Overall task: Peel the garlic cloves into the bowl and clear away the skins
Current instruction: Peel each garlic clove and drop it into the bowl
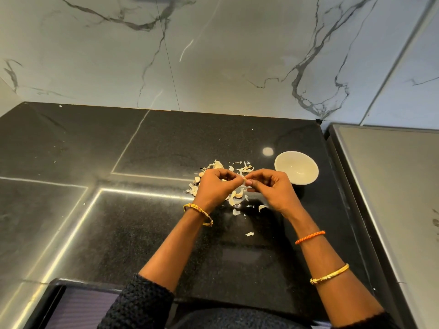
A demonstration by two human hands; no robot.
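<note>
We pinch a garlic clove (244, 182) between the curled fingertips of our left hand (215, 186) and right hand (268, 189), just above the black counter (142, 233). Loose skins (237, 198) lie scattered under both hands; the white bowl (296, 167) stands near, beyond our right hand

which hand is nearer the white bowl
Right. The right hand is just beside the white bowl, on its near-left; the left hand is farther left, over the garlic skins.

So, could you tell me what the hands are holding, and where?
Both hands pinch a garlic clove between their fingertips, one at each end.
</note>
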